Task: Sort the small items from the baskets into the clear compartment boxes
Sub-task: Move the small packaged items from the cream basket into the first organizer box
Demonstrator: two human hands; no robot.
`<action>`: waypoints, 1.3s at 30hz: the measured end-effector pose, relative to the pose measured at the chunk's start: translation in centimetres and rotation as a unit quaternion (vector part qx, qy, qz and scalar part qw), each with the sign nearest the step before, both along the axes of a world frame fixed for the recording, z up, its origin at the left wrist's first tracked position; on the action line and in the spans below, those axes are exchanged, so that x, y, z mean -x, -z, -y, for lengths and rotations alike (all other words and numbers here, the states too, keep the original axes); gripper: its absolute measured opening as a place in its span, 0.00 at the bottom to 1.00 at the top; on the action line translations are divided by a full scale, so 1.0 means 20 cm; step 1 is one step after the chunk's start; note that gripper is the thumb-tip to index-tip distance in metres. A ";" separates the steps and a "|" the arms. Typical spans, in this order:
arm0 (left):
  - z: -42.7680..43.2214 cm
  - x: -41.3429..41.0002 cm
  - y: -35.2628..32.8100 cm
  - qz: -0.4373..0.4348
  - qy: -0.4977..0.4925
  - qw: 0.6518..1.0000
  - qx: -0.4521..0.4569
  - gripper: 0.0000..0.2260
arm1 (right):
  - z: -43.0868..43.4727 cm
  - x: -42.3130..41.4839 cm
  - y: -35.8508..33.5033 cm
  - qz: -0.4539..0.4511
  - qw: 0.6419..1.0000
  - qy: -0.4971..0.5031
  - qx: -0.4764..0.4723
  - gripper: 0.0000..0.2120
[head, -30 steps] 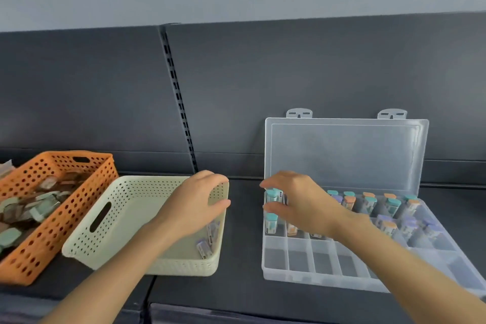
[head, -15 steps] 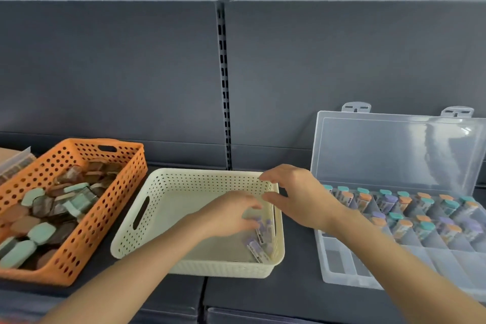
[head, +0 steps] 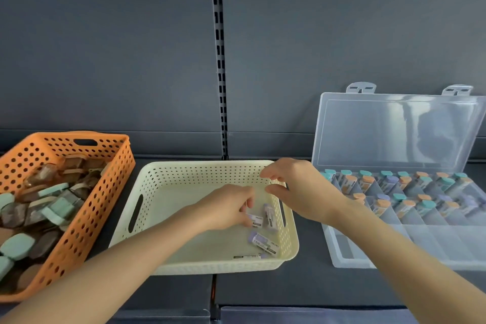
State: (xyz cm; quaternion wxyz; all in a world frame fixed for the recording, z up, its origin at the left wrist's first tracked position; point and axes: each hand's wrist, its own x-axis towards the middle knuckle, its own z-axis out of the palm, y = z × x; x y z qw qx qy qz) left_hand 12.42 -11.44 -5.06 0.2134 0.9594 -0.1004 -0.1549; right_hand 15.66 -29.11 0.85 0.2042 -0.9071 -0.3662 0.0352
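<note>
A cream perforated basket [head: 168, 187] sits at the centre with a few small purple-capped clear cases in its right end. My left hand [head: 226, 208] is inside the basket, fingers curled round one purple-capped case [head: 255, 219]. Another case [head: 270, 216] lies beside it, and one more [head: 260, 241] lies nearer the front wall. My right hand [head: 299, 189] hovers over the basket's right rim with relaxed fingers, holding nothing. The clear compartment box [head: 349, 258] stands open at the right, its back rows filled with upright teal, orange and purple capped cases [head: 405, 192].
An orange perforated basket [head: 86, 208] at the left holds several brown and mint flat items [head: 52, 208]. The box's lid [head: 394, 129] leans up against the dark back panel. A slotted metal upright [head: 220, 60] runs down the panel behind the cream basket.
My view swung left, from the box toward the cream basket. My right hand left the box and came over the basket's right rim. My left hand reached down and took hold of a case.
</note>
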 end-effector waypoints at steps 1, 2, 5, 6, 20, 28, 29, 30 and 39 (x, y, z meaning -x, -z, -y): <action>-0.03 0.00 0.00 -0.004 -0.004 1.000 -0.017 0.09 | -0.01 0.00 0.00 -0.007 1.000 -0.004 0.018 0.14; -0.06 0.01 0.00 -0.002 -0.004 0.999 -0.040 0.08 | -0.03 -0.01 0.00 -0.015 0.999 -0.008 0.038 0.14; -0.14 0.03 -0.02 0.010 -0.016 0.995 -0.096 0.05 | -0.09 -0.02 0.00 -0.037 0.992 -0.041 0.115 0.15; -0.16 0.04 -0.02 0.013 -0.028 0.994 -0.104 0.05 | -0.11 -0.02 0.01 -0.043 0.986 -0.054 0.153 0.15; -0.27 0.18 -0.05 -0.007 -0.112 0.993 0.017 0.03 | -0.32 -0.01 0.09 -0.055 0.872 -0.138 0.466 0.15; -0.28 0.19 -0.06 -0.016 -0.123 0.990 0.067 0.04 | -0.27 -0.06 0.09 -0.127 0.952 -0.112 0.255 0.18; -0.28 0.19 -0.07 -0.018 -0.125 0.990 0.070 0.05 | -0.27 -0.06 0.08 -0.123 0.951 -0.118 0.258 0.16; -0.28 0.19 -0.07 -0.022 -0.125 0.989 0.074 0.05 | -0.27 -0.06 0.07 -0.126 0.946 -0.128 0.271 0.15; -0.26 0.21 -0.10 -0.068 -0.110 0.986 0.105 0.05 | -0.29 0.03 0.16 -0.123 0.920 -0.127 0.350 0.09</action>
